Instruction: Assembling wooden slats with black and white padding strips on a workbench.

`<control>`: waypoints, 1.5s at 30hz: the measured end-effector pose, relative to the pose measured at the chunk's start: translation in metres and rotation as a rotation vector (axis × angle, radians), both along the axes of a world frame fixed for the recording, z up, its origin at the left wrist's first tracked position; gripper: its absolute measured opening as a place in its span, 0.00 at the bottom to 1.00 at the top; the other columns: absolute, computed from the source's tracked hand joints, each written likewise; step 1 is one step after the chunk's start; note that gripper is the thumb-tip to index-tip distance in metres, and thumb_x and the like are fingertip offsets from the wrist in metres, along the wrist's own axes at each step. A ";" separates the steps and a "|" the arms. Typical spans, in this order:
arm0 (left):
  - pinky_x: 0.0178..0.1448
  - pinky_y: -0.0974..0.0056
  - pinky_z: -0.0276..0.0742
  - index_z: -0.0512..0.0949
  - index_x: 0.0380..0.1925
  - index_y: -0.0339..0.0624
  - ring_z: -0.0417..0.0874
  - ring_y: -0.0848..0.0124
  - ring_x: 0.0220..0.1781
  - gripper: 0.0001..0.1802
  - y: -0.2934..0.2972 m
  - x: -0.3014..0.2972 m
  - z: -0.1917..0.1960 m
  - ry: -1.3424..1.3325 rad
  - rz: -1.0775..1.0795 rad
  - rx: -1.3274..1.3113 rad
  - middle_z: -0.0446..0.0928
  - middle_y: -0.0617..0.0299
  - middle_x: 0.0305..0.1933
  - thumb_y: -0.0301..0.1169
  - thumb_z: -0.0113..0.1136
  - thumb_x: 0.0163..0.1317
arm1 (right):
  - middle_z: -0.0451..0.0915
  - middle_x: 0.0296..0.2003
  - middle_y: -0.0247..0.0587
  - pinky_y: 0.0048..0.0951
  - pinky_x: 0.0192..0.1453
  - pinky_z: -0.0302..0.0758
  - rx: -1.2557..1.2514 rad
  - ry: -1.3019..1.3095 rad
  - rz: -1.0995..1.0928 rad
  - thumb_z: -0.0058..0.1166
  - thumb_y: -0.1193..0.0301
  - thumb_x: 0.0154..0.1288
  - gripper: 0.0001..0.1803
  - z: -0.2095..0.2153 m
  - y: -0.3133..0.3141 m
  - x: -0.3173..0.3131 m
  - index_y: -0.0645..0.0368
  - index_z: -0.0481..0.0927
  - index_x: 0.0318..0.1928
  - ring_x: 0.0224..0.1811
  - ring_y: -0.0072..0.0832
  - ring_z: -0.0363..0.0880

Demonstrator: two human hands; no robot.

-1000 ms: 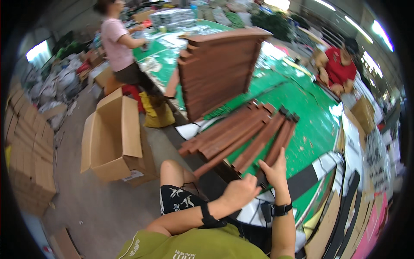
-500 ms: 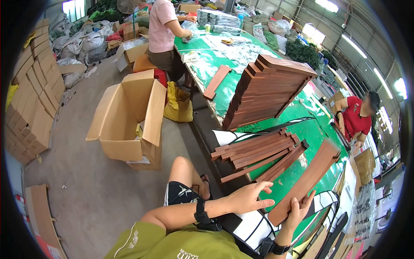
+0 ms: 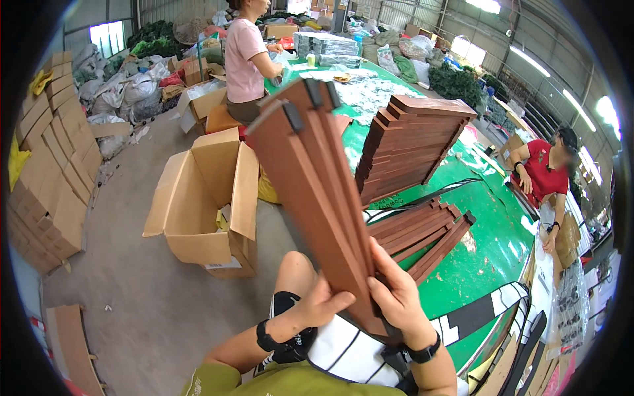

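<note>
Reddish-brown slats (image 3: 316,208), bundled side by side, stand raised and tilted in front of me, with black caps at some upper ends. My left hand (image 3: 316,307) is closed on their lower left side, thumb across the front face. On the right edge near the bottom, my right hand (image 3: 401,300) grips the same slats; some of its fingers are hidden behind them. Beyond, several loose slats (image 3: 422,231) lie fanned out on the green table (image 3: 456,277). A tall stack of similar slats (image 3: 413,148) rests farther back on it.
An open cardboard box (image 3: 198,228) stands on the floor at left, with stacked cartons (image 3: 59,145) beyond. A person in pink (image 3: 244,59) works at the table's far end, another in red (image 3: 545,165) at its right side. White-and-black strips (image 3: 475,317) lie near my right arm.
The slats have swung up and leftward from over the table. My left hand, open beside them before, now grips them too. The person in red has lowered one arm.
</note>
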State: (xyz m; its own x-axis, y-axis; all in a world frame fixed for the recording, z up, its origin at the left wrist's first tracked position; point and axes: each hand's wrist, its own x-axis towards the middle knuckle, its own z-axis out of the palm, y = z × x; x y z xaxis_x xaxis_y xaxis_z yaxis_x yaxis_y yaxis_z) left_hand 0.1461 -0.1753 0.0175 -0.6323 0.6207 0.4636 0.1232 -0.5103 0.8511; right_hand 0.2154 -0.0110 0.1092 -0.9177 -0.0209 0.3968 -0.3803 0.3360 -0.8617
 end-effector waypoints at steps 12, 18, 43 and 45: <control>0.68 0.62 0.73 0.58 0.74 0.33 0.77 0.68 0.63 0.38 -0.045 -0.246 0.004 -0.116 0.210 -0.233 0.74 0.55 0.65 0.32 0.64 0.70 | 0.84 0.55 0.44 0.28 0.60 0.77 -0.116 -0.242 -0.313 0.55 0.78 0.72 0.21 -0.067 0.051 0.003 0.65 0.76 0.64 0.57 0.28 0.82; 0.62 0.65 0.78 0.56 0.75 0.30 0.81 0.70 0.59 0.41 0.027 -0.355 -0.026 -0.127 0.064 -0.382 0.76 0.53 0.64 0.33 0.65 0.70 | 0.86 0.50 0.45 0.29 0.56 0.78 -0.037 -0.264 -0.508 0.56 0.82 0.68 0.18 -0.072 0.065 0.027 0.64 0.80 0.58 0.52 0.31 0.84; 0.37 0.73 0.73 0.80 0.46 0.34 0.75 0.81 0.30 0.15 -0.013 -0.269 0.069 0.200 0.906 -0.432 0.79 0.68 0.32 0.37 0.62 0.73 | 0.85 0.48 0.49 0.39 0.56 0.80 0.131 -0.050 -0.199 0.63 0.78 0.63 0.17 -0.061 0.054 -0.006 0.60 0.83 0.53 0.50 0.45 0.84; 0.36 0.73 0.72 0.80 0.47 0.34 0.75 0.81 0.31 0.14 -0.006 -0.213 0.096 0.282 0.913 -0.394 0.78 0.68 0.31 0.35 0.62 0.73 | 0.84 0.50 0.48 0.38 0.56 0.80 0.142 -0.004 -0.161 0.65 0.75 0.64 0.20 -0.053 0.039 -0.011 0.61 0.80 0.56 0.51 0.44 0.84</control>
State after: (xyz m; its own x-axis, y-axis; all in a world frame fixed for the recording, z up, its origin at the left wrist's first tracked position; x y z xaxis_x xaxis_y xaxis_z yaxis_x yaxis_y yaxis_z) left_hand -0.0670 -0.1811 0.1139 -0.8388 0.0988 0.5355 0.5442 0.1863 0.8180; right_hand 0.2044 0.0284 0.0566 -0.9152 0.0708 0.3968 -0.3086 0.5100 -0.8029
